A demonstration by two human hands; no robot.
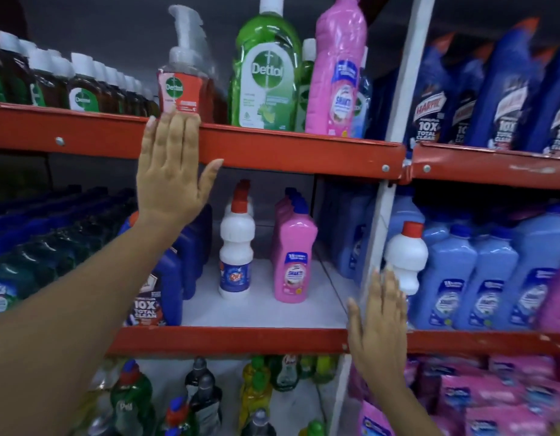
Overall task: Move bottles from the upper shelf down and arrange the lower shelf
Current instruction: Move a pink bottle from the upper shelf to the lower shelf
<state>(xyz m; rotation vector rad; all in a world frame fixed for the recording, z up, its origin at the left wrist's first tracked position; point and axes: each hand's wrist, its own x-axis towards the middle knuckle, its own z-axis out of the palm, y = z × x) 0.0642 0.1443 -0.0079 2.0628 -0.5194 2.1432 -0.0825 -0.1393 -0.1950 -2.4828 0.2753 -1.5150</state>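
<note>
Fingers [174, 133] of my left hand [173, 174] lie flat and spread against the red front rail of the upper shelf [288, 149], tips just touching the base of the red Dettol pump bottle [179, 86], gripping nothing. My right hand [381, 322] is equally open and empty, pressed palm-out at the white upright [377, 247] where it meets the rail of the lower shelf [240, 339], just below a white red-capped bottle [404, 256] that stands in the next bay. On the upper shelf, beside the pump bottle, stand a tall green Dettol bottle [264, 77] and a tall pink Shakti bottle [336, 67]; these look to me like the ones due to come down. Below them the lower shelf shows bare white board around a white Rin bottle [236, 247] and a row of pink Shakti bottles [291, 256], with dark blue Harpic bottles [165, 278] at the left. I judge the lift has not yet begun. To do it well, I would curl the left hand round the pump bottle's body rather than its clear pump head, keep it upright over the rail, and set it in the open space below with its label facing out.
</note>
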